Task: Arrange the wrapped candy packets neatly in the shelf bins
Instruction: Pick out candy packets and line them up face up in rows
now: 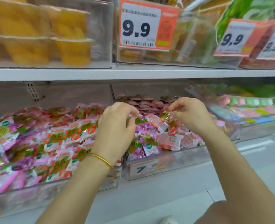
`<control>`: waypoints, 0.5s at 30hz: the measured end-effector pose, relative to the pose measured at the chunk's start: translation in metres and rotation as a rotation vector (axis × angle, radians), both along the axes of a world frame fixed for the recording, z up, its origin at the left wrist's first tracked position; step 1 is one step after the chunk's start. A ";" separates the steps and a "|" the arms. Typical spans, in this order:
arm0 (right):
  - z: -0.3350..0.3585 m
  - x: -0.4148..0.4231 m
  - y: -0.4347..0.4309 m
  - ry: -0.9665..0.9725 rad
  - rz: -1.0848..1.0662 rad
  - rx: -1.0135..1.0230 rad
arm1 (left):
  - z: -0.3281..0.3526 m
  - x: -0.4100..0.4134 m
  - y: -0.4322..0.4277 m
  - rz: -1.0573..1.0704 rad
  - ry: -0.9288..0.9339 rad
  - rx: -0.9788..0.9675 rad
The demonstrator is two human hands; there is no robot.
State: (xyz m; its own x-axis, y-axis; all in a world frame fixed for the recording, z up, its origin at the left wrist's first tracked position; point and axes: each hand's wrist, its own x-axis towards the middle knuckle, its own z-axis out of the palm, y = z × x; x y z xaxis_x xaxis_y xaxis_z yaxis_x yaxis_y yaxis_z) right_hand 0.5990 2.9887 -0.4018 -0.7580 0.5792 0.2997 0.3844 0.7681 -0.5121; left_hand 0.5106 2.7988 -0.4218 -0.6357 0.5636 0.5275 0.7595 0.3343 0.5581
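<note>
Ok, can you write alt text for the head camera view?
A person's left hand and right hand each pinch wrapped candy packets above a clear bin of pink packets; the shelf above holds yellow snacks and 9.9 price tags.

two hands (115,126), four price tags (140,25), one bracelet (102,159)

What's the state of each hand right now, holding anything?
Left hand: closed, fingers pinching a candy packet.
Right hand: closed, fingers pinching a second packet.
</note>
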 end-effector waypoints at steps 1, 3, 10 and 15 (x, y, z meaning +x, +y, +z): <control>-0.003 -0.007 0.005 -0.040 -0.002 0.031 | 0.001 0.000 0.004 0.003 0.019 -0.012; -0.012 -0.022 0.011 -0.152 0.029 0.109 | 0.003 0.000 0.011 0.003 0.048 -0.035; -0.039 -0.049 0.012 -0.584 0.079 0.334 | 0.000 -0.002 0.026 -0.012 0.062 -0.109; -0.042 -0.050 0.019 -0.544 0.025 0.244 | -0.001 -0.003 0.027 -0.005 0.077 -0.165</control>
State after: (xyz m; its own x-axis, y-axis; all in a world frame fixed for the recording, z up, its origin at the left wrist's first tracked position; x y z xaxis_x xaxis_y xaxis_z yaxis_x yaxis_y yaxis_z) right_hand 0.5493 3.0072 -0.4443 -0.8523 0.5228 -0.0137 0.5227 0.8508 -0.0541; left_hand 0.5080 2.8261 -0.4227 -0.5935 0.6499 0.4748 0.8001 0.4122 0.4358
